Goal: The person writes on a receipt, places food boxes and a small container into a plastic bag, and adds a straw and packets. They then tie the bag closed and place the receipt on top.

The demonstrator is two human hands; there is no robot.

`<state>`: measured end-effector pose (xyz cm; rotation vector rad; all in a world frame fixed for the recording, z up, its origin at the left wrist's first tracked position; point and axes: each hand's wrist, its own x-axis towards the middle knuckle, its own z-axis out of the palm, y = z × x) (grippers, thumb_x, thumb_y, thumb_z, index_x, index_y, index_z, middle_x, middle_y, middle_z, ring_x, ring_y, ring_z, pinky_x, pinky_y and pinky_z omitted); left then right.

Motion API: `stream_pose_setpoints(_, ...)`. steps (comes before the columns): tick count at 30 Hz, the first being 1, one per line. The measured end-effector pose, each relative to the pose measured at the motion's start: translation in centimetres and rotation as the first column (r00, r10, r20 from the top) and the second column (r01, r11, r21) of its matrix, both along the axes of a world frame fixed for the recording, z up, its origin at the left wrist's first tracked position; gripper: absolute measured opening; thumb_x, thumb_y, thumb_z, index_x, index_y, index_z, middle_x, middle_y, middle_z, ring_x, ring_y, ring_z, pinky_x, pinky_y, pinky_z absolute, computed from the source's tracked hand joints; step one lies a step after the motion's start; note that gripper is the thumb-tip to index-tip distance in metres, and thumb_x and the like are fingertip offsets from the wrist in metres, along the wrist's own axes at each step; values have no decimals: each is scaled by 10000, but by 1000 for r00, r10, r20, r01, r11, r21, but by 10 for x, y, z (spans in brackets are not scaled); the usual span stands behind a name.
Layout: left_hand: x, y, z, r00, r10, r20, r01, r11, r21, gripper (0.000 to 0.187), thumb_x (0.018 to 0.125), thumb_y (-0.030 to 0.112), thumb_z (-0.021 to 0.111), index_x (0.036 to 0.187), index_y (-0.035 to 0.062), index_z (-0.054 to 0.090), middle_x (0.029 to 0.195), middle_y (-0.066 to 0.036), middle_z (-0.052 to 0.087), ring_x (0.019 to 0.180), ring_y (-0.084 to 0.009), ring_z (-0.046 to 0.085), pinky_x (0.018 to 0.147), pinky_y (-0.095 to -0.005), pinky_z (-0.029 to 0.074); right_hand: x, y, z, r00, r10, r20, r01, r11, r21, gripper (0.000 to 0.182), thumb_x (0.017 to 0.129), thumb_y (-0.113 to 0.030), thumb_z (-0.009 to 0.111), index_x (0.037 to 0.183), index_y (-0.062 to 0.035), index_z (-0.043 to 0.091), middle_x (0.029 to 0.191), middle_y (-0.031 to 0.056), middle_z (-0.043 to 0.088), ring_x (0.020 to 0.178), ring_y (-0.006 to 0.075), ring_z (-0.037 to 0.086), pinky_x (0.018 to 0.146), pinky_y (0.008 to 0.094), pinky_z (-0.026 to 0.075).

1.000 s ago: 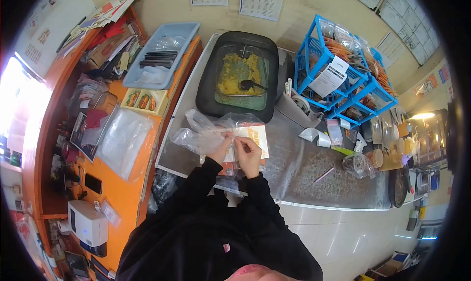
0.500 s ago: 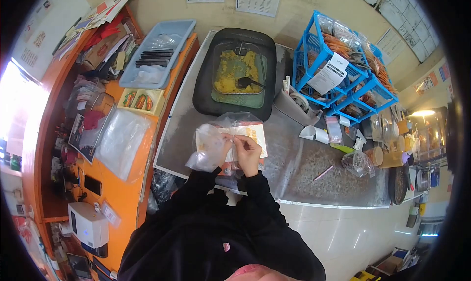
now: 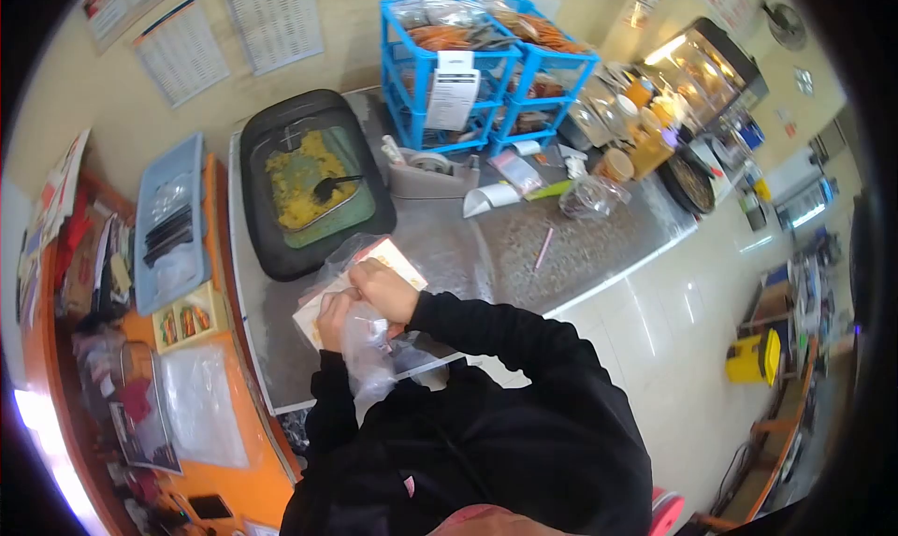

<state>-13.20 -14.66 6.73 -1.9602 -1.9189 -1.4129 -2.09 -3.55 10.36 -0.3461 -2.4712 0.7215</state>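
My left hand (image 3: 334,322) is closed, its curled fingers gripping a clear plastic bag (image 3: 371,360). My right hand (image 3: 386,290) sits against it, also closed on the bag, with fingertips bunched at the knuckles of the left. The thin film hangs down toward my body below both hands. Under them, on the metal table (image 3: 449,246), lie white and orange printed paper pieces (image 3: 399,258), partly covered by my hands and more clear film. Behind stands a large black tray (image 3: 254,199) holding a pan of yellow mash (image 3: 304,185) with a black spoon (image 3: 329,189) in it.
A grey holder (image 3: 430,182) and blue stacked baskets (image 3: 449,96) of packets stand at the back. A pen (image 3: 543,250) lies right of my hands. On the left are an orange counter (image 3: 238,424), a light-blue tray (image 3: 150,255) and plastic sheets (image 3: 206,405).
My view has swung to the right, so the table appears further left. My hands have come together, and the bag that ballooned around my left hand now hangs below both.
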Motion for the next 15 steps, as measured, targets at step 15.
stream_pose_setpoints(15,76,-30,49,894,396,210,-445,840,309,495,592,98,747,1014,29,497,1016,-144,527,938,-278,527,820,-382,422,238,78,-41,297,-912,-283,853,386,-350,378,740,-84,679,1034,-46,444,933,52,485,801,151,486,693,273,415)
